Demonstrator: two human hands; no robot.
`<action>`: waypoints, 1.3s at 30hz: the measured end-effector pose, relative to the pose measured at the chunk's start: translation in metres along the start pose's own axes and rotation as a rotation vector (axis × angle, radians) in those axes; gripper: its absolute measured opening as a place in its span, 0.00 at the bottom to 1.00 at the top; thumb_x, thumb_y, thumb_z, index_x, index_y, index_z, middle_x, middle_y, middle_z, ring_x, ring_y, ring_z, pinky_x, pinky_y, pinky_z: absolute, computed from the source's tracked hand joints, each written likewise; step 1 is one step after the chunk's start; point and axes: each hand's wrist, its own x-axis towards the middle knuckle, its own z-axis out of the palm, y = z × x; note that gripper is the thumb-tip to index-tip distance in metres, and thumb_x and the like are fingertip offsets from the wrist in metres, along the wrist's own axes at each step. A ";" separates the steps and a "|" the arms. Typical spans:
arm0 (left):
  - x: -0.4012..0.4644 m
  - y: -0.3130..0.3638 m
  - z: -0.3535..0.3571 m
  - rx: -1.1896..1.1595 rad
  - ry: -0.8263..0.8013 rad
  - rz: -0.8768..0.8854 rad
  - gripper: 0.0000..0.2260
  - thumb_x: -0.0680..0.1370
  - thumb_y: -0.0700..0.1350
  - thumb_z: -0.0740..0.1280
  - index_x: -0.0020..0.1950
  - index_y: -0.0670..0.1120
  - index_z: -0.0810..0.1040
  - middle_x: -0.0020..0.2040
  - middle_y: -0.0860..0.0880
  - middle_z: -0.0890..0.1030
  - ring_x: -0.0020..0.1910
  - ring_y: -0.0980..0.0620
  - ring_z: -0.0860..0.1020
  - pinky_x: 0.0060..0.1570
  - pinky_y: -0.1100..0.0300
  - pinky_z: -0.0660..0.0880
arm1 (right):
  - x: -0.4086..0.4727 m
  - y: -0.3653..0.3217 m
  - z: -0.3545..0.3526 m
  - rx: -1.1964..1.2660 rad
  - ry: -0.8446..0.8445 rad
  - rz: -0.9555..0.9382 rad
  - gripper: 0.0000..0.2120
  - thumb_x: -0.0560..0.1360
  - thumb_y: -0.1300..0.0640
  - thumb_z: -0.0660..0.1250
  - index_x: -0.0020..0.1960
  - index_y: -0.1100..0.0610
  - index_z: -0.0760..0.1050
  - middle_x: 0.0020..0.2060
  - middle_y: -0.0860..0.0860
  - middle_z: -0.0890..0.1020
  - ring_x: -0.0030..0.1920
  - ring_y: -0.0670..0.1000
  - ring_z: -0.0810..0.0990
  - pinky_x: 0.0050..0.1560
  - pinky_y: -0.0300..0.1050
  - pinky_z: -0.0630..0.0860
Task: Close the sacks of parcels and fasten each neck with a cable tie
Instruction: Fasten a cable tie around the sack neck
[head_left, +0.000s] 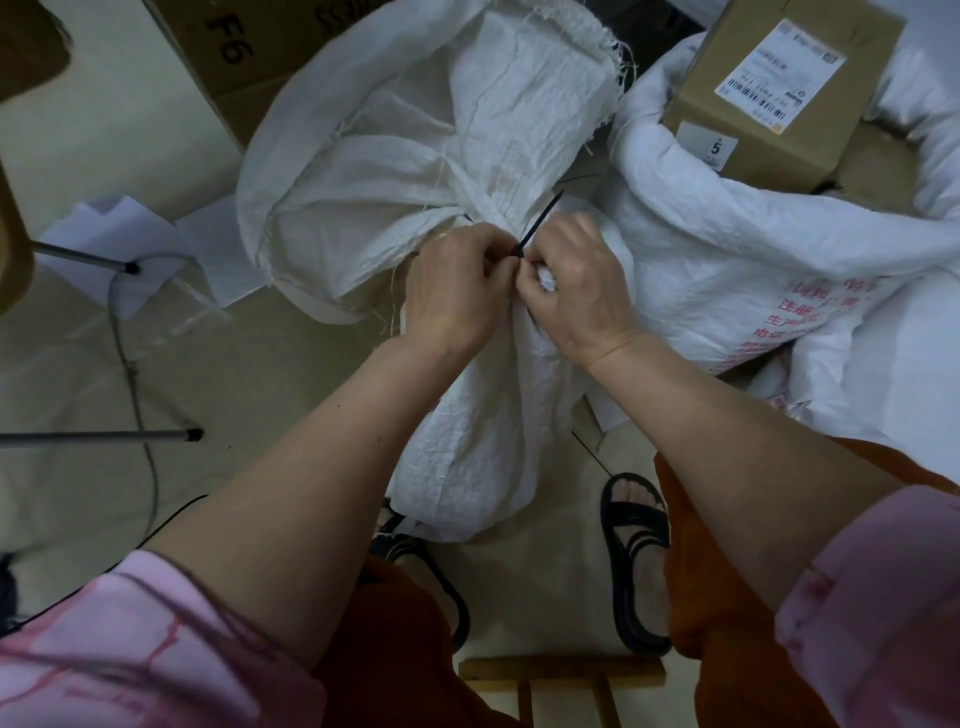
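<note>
Sack (457, 119) of parcels lies on the floor (130, 130) before the person, its neck gathered under both hands. Left hand (457, 291) pinches the black cable tie (537, 223) at its head; right hand (576, 291) clutches bunched neck fabric beside it. Fastening looks under way: next, the tail wants pulling snug. Second sack (727, 244), at right, gapes open around a cardboard box (774, 88).

Open sack (727, 249) crowding right; bare floor (104, 130) left.
</note>
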 end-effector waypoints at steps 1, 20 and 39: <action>0.001 0.000 -0.001 -0.010 -0.010 -0.009 0.08 0.74 0.45 0.67 0.51 0.51 0.83 0.46 0.54 0.83 0.44 0.56 0.79 0.47 0.57 0.76 | 0.000 0.000 0.001 -0.004 0.013 0.016 0.05 0.67 0.68 0.68 0.35 0.64 0.72 0.33 0.57 0.75 0.37 0.58 0.75 0.35 0.40 0.63; 0.002 0.006 -0.007 -0.187 0.020 -0.153 0.07 0.72 0.42 0.71 0.48 0.50 0.85 0.43 0.55 0.84 0.43 0.58 0.81 0.49 0.55 0.78 | 0.004 -0.006 0.006 0.047 0.095 0.202 0.05 0.67 0.61 0.64 0.34 0.61 0.71 0.34 0.56 0.75 0.39 0.55 0.72 0.36 0.43 0.66; -0.003 0.004 -0.011 0.044 0.065 -0.081 0.05 0.75 0.48 0.69 0.48 0.52 0.82 0.44 0.54 0.83 0.44 0.53 0.80 0.48 0.52 0.77 | 0.015 -0.008 -0.003 0.139 0.202 0.326 0.06 0.67 0.57 0.62 0.34 0.59 0.70 0.34 0.48 0.67 0.38 0.50 0.69 0.40 0.37 0.62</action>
